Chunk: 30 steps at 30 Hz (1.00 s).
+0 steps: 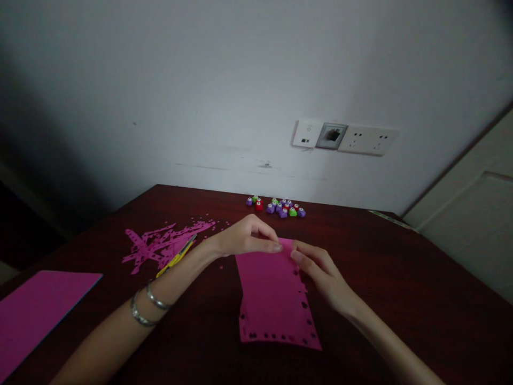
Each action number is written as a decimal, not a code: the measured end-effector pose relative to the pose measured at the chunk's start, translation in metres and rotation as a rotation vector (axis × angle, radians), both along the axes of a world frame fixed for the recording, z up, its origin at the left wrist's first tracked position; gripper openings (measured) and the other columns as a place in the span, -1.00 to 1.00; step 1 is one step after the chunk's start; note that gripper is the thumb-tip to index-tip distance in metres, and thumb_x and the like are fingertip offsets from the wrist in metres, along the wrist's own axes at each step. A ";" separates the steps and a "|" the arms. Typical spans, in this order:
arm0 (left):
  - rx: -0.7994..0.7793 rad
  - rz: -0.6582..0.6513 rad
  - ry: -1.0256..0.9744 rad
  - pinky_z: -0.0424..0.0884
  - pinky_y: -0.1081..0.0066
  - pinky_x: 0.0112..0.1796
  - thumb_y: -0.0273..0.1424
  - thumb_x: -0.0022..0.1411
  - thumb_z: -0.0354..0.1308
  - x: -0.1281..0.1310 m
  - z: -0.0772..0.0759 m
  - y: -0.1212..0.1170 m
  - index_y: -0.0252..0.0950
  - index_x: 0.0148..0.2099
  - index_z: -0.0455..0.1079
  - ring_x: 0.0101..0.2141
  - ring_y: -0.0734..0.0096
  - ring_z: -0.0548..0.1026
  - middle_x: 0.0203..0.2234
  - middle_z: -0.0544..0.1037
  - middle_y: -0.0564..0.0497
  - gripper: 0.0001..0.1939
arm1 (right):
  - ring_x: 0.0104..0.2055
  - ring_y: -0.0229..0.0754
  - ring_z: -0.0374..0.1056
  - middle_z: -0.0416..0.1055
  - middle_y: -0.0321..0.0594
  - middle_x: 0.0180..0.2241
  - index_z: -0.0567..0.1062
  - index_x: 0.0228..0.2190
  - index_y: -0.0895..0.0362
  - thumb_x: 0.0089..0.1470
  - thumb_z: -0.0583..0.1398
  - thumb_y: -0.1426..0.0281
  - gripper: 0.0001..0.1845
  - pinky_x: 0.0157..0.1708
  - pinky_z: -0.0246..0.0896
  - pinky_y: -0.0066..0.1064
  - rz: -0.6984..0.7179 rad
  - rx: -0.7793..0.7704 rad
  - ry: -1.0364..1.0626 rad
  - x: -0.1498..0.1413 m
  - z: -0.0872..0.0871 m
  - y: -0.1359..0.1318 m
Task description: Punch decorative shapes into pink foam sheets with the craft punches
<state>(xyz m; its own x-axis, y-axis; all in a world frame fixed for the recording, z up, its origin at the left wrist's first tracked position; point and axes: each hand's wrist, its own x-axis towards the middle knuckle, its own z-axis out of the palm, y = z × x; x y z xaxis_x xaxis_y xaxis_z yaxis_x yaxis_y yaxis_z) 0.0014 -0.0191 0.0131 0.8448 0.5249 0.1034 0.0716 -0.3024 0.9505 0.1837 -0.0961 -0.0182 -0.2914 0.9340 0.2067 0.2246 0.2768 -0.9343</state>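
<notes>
A pink sheet of paper lies in front of me, with small dark holes along its bottom and right edges. My left hand pinches its top edge between thumb and fingers. Close beside it, my right hand grips the upper right corner the same way. Two silver bangles circle my left wrist. Past my left forearm lie a yellow-handled cutter and a heap of punched pink paper strips.
Small eye-topped figures in purple, green and red stand near the wall. Tiny pink paper dots are scattered by the strips. A larger pink sheet stack lies at the left edge. Wall sockets sit above the dark wooden table.
</notes>
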 end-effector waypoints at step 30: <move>-0.135 0.048 0.029 0.17 0.58 -0.61 -0.34 -0.03 0.26 0.008 -0.012 -0.004 -0.38 -0.52 0.45 -0.65 0.66 0.27 -0.68 0.40 0.11 -0.82 | -0.55 -0.35 -0.02 0.07 -0.38 -0.59 0.17 -0.59 0.11 0.19 -0.06 0.21 -0.62 -0.55 -0.06 -0.48 -0.094 0.157 -0.174 -0.001 0.001 0.004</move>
<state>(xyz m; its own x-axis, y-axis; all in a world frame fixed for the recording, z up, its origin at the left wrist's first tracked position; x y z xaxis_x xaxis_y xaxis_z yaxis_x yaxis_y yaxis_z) 0.0093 -0.0232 0.0014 0.8200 0.5724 0.0056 0.1106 -0.1679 0.9796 0.1826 -0.0918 -0.0171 -0.2484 0.9191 0.3059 0.4104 0.3859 -0.8262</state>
